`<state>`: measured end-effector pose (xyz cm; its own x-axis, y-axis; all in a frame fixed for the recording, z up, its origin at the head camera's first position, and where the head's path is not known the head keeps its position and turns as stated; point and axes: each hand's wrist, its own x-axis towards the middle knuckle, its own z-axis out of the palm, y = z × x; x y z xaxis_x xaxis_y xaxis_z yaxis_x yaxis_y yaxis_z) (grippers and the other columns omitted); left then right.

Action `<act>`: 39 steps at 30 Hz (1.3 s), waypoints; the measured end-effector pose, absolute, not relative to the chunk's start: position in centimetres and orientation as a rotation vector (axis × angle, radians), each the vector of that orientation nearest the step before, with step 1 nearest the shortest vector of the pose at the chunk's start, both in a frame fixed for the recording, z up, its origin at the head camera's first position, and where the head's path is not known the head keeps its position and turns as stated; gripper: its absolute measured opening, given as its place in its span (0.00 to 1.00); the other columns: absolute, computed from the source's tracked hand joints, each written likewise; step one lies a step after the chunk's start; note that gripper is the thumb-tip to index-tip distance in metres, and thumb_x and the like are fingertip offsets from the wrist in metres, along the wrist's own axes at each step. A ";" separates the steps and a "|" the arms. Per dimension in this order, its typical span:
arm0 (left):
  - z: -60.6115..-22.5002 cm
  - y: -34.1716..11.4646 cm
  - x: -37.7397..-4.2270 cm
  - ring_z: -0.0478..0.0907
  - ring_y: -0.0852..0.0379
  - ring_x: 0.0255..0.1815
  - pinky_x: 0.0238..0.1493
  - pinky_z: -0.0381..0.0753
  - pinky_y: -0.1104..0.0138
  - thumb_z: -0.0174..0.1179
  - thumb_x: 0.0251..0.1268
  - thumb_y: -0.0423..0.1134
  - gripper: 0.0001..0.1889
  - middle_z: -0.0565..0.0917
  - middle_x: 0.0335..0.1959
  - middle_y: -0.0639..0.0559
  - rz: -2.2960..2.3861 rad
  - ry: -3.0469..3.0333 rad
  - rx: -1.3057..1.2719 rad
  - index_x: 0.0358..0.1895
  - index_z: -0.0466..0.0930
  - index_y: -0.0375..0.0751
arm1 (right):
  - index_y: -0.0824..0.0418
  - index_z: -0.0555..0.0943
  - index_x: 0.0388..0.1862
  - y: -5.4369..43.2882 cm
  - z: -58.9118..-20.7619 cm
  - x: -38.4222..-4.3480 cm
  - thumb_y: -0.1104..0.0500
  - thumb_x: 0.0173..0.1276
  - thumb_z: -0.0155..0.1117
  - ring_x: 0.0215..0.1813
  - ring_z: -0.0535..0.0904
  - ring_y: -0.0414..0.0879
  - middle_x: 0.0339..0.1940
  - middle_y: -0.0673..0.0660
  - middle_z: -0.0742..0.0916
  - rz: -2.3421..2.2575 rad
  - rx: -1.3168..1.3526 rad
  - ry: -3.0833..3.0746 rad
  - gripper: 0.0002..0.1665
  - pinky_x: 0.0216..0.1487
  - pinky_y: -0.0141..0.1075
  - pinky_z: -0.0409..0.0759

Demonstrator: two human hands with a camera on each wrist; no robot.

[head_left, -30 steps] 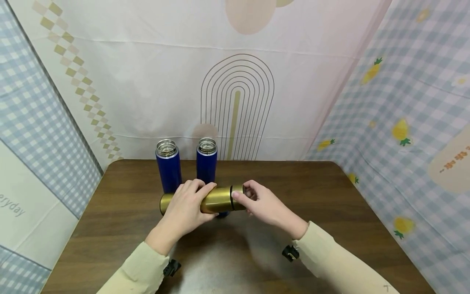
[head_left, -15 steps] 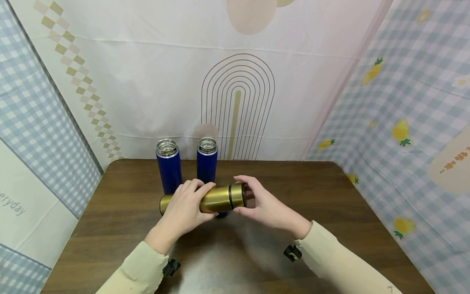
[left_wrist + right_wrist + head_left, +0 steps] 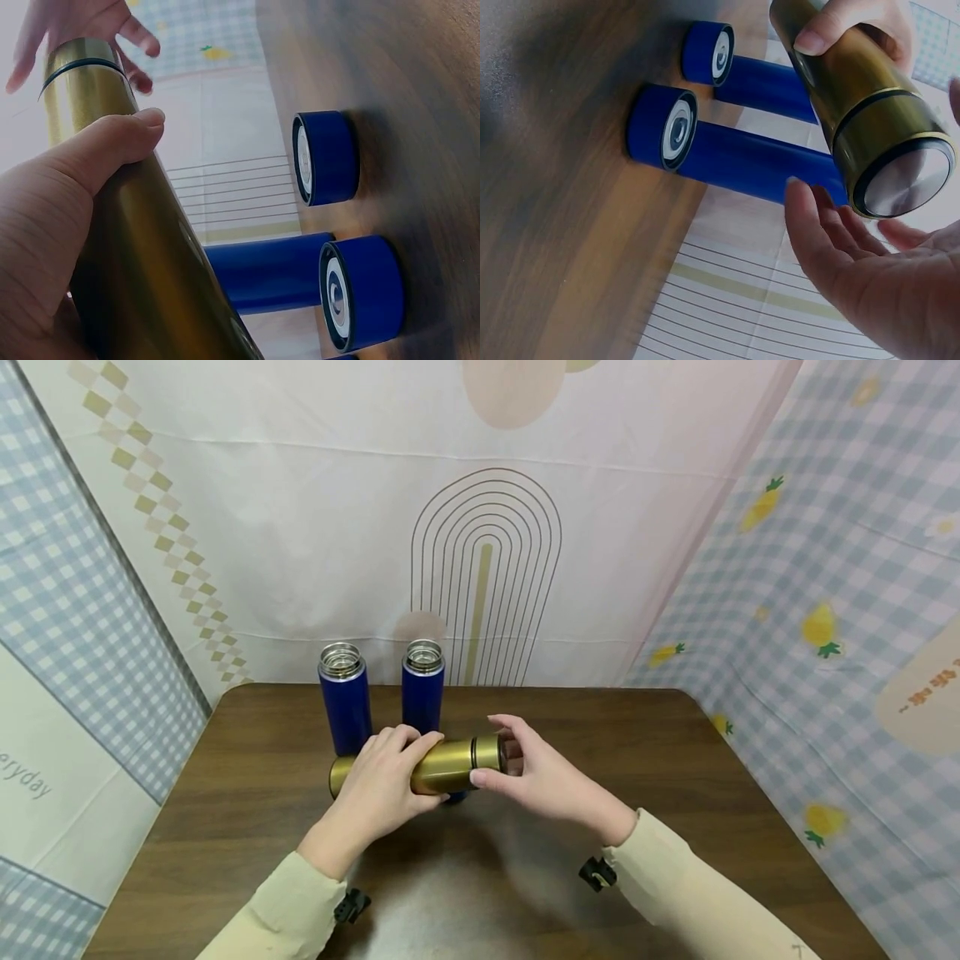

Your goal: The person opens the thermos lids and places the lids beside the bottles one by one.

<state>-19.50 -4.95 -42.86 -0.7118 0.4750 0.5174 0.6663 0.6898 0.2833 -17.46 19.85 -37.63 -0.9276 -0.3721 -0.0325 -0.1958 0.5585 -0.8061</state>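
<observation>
My left hand [image 3: 378, 789] grips the middle of a gold thermos flask [image 3: 442, 768], which lies nearly level above the table. At its right end sits the gold lid [image 3: 489, 752], below a dark ring; in the right wrist view its flat silver end [image 3: 907, 181] shows. My right hand [image 3: 551, 785] is around the lid end with fingers spread and loosely bent; both wrist views show gaps between these fingers and the lid. Two blue thermos flasks [image 3: 345, 706] stand upright behind, their threaded steel mouths uncovered.
Two blue lids rest on the wooden table [image 3: 637, 760], their white inner seals showing: one lid [image 3: 660, 126] is nearer in the right wrist view, the other lid [image 3: 706, 52] beyond it. A printed cloth [image 3: 322, 527] hangs behind the table, checked cloth [image 3: 825, 552] at the right.
My right hand's fingers were closed on the lid a second ago, then spread off it. Its thumb has since moved up to overlap the lid's near side. The left hand has barely moved.
</observation>
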 end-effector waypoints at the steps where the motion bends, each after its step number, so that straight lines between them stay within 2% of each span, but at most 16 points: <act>1: -42.8 -4.9 -19.5 0.71 0.50 0.44 0.47 0.72 0.55 0.78 0.36 0.56 0.41 0.75 0.44 0.50 -0.640 -2.493 -0.889 0.60 0.76 0.49 | 0.51 0.60 0.70 19.9 -37.6 -17.5 0.38 0.59 0.69 0.48 0.79 0.46 0.52 0.55 0.77 -1.300 -0.444 2.588 0.46 0.43 0.39 0.80; 4: -42.8 -4.9 -19.5 0.71 0.50 0.44 0.47 0.72 0.55 0.78 0.36 0.55 0.40 0.75 0.44 0.50 -0.635 -2.489 -0.889 0.59 0.76 0.49 | 0.53 0.65 0.65 20.0 -37.5 -17.4 0.36 0.63 0.64 0.42 0.80 0.48 0.47 0.56 0.79 -1.272 -0.365 2.563 0.39 0.37 0.39 0.81; 7: -42.9 -4.8 -19.5 0.71 0.50 0.44 0.47 0.72 0.56 0.78 0.36 0.55 0.40 0.75 0.44 0.50 -0.632 -2.491 -0.893 0.59 0.76 0.49 | 0.54 0.65 0.62 20.1 -37.5 -17.5 0.36 0.65 0.62 0.37 0.82 0.54 0.47 0.58 0.78 -1.297 -0.342 2.505 0.36 0.33 0.41 0.82; 10: -43.0 -4.7 -19.5 0.71 0.50 0.44 0.48 0.71 0.56 0.77 0.37 0.55 0.39 0.75 0.44 0.51 -0.629 -2.495 -0.896 0.59 0.76 0.49 | 0.53 0.65 0.62 20.3 -37.6 -17.5 0.37 0.65 0.63 0.37 0.82 0.55 0.47 0.59 0.78 -1.315 -0.370 2.483 0.35 0.33 0.42 0.83; 17: -43.1 -4.7 -19.5 0.71 0.50 0.44 0.48 0.72 0.55 0.77 0.36 0.54 0.39 0.75 0.43 0.50 -0.624 -2.498 -0.886 0.59 0.77 0.49 | 0.47 0.62 0.67 20.7 -37.8 -17.5 0.45 0.61 0.71 0.44 0.79 0.45 0.49 0.54 0.78 -1.237 -0.574 2.578 0.40 0.42 0.36 0.81; 22: -43.1 -4.6 -19.5 0.71 0.50 0.43 0.47 0.71 0.56 0.77 0.36 0.54 0.39 0.75 0.43 0.50 -0.622 -2.498 -0.884 0.59 0.77 0.49 | 0.48 0.60 0.70 20.8 -37.7 -17.6 0.46 0.60 0.72 0.48 0.78 0.45 0.55 0.54 0.74 -1.236 -0.622 2.590 0.44 0.45 0.36 0.80; 26: -43.1 -4.5 -19.5 0.71 0.50 0.43 0.47 0.71 0.56 0.77 0.37 0.54 0.39 0.75 0.43 0.51 -0.620 -2.489 -0.900 0.59 0.77 0.49 | 0.47 0.61 0.69 20.9 -37.6 -17.7 0.40 0.63 0.67 0.50 0.78 0.44 0.57 0.52 0.75 -1.239 -0.555 2.607 0.40 0.46 0.37 0.80; 32: -42.9 -4.4 -19.6 0.71 0.50 0.43 0.48 0.71 0.56 0.77 0.37 0.54 0.39 0.75 0.43 0.50 -0.614 -2.468 -0.912 0.59 0.76 0.48 | 0.47 0.69 0.63 20.9 -37.4 -17.7 0.35 0.67 0.57 0.42 0.80 0.47 0.47 0.55 0.80 -1.247 -0.439 2.562 0.30 0.38 0.39 0.82; 34: -42.9 -4.4 -19.6 0.72 0.50 0.42 0.47 0.71 0.56 0.77 0.36 0.54 0.39 0.75 0.43 0.50 -0.613 -2.468 -0.911 0.59 0.76 0.48 | 0.47 0.70 0.62 20.9 -37.4 -17.6 0.36 0.67 0.58 0.41 0.81 0.48 0.46 0.56 0.80 -1.260 -0.436 2.537 0.29 0.36 0.40 0.82; 39: -42.8 -4.3 -19.5 0.72 0.50 0.43 0.48 0.71 0.56 0.77 0.37 0.54 0.39 0.75 0.43 0.50 -0.611 -2.490 -0.904 0.59 0.77 0.48 | 0.46 0.68 0.64 21.2 -37.4 -17.6 0.43 0.63 0.68 0.45 0.79 0.47 0.47 0.53 0.79 -1.254 -0.559 2.564 0.33 0.41 0.40 0.81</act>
<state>-19.47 -4.31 -42.82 -0.7003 0.4900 0.5190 0.6746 0.6921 0.2568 -17.55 21.18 -37.39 -0.9001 -0.4337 -0.0405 -0.2344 0.5607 -0.7941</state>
